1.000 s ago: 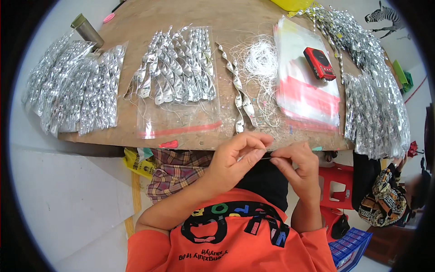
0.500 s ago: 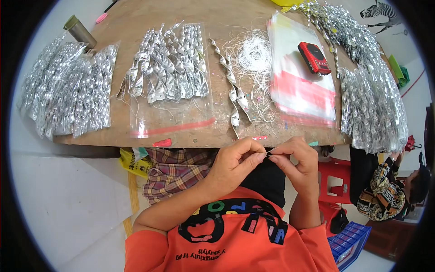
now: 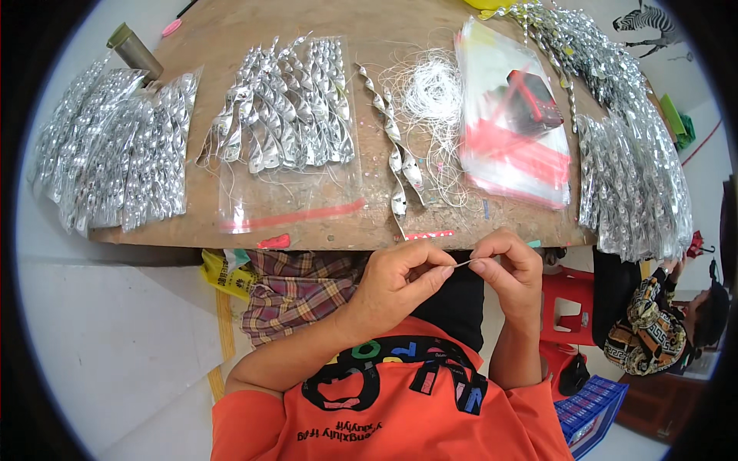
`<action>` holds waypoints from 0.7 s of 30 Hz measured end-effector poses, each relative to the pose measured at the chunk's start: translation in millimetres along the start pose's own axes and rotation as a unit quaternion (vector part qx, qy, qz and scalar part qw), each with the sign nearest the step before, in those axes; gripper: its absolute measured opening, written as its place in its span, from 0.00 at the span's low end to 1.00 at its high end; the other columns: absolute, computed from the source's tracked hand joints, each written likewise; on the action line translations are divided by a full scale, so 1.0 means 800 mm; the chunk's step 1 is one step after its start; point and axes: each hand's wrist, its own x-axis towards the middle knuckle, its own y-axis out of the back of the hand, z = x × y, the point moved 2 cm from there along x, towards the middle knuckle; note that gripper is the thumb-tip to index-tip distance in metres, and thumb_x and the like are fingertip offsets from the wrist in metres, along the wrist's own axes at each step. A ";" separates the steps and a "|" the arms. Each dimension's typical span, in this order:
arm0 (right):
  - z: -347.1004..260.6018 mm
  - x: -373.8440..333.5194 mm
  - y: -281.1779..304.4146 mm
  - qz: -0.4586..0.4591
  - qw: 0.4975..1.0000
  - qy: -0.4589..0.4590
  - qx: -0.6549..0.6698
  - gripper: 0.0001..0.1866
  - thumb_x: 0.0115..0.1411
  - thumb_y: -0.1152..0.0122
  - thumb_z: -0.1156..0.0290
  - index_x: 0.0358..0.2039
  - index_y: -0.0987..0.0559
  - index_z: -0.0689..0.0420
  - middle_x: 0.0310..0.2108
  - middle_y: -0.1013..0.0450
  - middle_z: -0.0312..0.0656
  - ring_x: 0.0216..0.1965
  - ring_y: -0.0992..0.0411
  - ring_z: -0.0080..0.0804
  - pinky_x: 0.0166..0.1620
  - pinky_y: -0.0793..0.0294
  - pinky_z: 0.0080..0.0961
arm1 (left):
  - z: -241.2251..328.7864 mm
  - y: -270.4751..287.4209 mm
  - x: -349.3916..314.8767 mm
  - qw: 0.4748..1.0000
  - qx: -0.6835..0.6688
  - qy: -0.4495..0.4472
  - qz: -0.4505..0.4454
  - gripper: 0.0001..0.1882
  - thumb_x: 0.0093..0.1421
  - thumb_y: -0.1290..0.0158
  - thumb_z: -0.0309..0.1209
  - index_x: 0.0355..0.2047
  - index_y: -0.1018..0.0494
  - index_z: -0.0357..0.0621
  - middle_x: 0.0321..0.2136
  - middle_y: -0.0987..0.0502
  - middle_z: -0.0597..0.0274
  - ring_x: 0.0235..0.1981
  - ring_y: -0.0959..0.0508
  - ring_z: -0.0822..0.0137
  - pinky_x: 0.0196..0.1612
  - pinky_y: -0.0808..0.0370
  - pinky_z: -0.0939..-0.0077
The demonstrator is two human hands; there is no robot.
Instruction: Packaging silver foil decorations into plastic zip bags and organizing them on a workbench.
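Observation:
Just off the table's front edge, my left hand (image 3: 401, 278) and my right hand (image 3: 510, 270) are held close together. Each pinches one part of a thin pale string (image 3: 463, 264), with a short taut length showing between the fingertips. Beyond them on the table lie two twisted silver strips (image 3: 395, 154), one end reaching the front edge near my left hand. Behind these is a loose tangle of white string (image 3: 432, 88). To its left, a row of silver spiral strips (image 3: 296, 107) rests on a clear plastic bag (image 3: 288, 201) with a red band.
Filled bags of silver spirals (image 3: 131, 154) sit at the left by a metal cup (image 3: 134, 52); more silver strips (image 3: 634, 177) hang over the right edge. A red-and-black device (image 3: 536, 100) is on stacked plastic bags (image 3: 515, 173). Another person (image 3: 653, 326) is at right, beyond a red stool (image 3: 567, 307).
My hands have drawn slightly apart, and the string between them shows longer and straighter. On the bag stack, a clear flap with a red strip now lies across the red-and-black device.

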 end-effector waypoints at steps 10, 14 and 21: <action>-0.003 -0.004 -0.001 0.050 0.998 -0.034 0.025 0.04 0.49 0.37 0.80 0.28 0.23 0.62 0.26 0.28 0.36 0.29 0.33 0.23 0.34 0.36 0.18 | 0.002 0.000 0.001 0.999 -0.007 0.047 0.008 0.06 0.60 0.48 0.27 0.35 0.27 0.35 0.21 0.29 0.71 0.21 0.33 0.83 0.22 0.37 0.89; -0.016 -0.005 0.006 0.079 0.987 0.061 -0.124 0.10 0.49 0.40 0.82 0.34 0.23 0.62 0.27 0.29 0.38 0.28 0.34 0.25 0.34 0.36 0.20 | 0.000 0.002 0.000 0.998 -0.021 0.065 0.014 0.06 0.61 0.49 0.27 0.33 0.28 0.35 0.21 0.29 0.71 0.20 0.33 0.84 0.22 0.37 0.89; -0.020 0.000 -0.017 -0.036 0.922 0.180 -0.342 0.13 0.48 0.36 0.75 0.36 0.22 0.54 0.21 0.31 0.35 0.22 0.36 0.30 0.29 0.43 0.26 | 0.005 0.001 -0.001 0.997 0.018 0.066 0.034 0.06 0.57 0.47 0.26 0.31 0.27 0.34 0.22 0.27 0.68 0.20 0.34 0.83 0.24 0.36 0.84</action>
